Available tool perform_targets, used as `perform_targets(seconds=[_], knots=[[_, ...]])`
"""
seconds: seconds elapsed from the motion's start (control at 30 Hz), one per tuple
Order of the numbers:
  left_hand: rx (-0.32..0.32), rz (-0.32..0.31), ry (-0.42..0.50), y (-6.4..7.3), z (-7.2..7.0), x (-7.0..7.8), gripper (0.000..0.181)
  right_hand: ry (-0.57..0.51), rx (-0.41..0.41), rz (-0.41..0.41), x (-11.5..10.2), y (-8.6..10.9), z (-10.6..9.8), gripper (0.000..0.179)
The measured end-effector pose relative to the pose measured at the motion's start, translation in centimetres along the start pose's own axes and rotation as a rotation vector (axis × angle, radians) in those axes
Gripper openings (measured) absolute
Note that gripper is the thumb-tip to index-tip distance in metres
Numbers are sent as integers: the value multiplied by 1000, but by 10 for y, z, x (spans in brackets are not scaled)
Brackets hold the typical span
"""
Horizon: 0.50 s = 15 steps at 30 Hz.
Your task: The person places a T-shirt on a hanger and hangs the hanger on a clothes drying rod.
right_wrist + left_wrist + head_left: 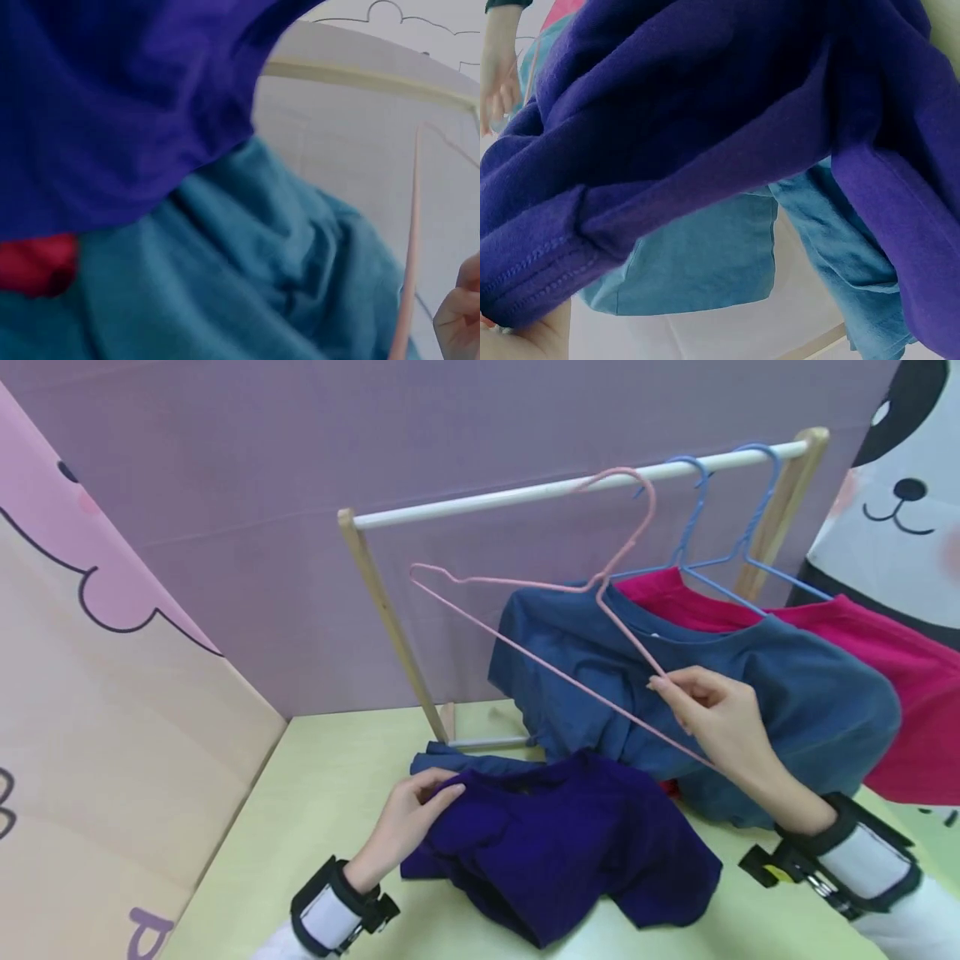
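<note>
Behind, a lilac panelled wall (247, 485) and cartoon-printed side boards enclose the pale yellow-green tabletop (315, 793); on it stands a wooden clothes rail with a white bar (480, 502), carrying a blue shirt (810, 693) and a magenta one (900, 693) on blue hangers; a crumpled dark purple cloth shirt (555, 843) lies in front, its edge pinched by the left hand (408, 818); the right hand (716, 714) grips a thin pink wire hanger (525, 643), hooked on the bar, its long bottom wire slanting down to the right.
</note>
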<state>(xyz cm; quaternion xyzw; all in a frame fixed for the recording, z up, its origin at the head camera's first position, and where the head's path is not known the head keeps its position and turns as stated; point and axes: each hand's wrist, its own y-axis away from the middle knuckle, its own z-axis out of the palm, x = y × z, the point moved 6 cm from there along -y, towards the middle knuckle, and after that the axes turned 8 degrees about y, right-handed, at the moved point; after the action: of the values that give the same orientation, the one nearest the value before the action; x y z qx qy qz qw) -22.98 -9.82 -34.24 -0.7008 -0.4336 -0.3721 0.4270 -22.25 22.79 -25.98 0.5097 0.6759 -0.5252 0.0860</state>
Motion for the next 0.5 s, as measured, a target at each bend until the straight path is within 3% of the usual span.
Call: perform_targets(seconds=[0.27,0.5], knots=[[36,18,2,0,-4,4,10,135,-28,49,24,31,-28,5],[44,75,-4,0,-8,1,10,162,-144,18,36,41,-47,13]])
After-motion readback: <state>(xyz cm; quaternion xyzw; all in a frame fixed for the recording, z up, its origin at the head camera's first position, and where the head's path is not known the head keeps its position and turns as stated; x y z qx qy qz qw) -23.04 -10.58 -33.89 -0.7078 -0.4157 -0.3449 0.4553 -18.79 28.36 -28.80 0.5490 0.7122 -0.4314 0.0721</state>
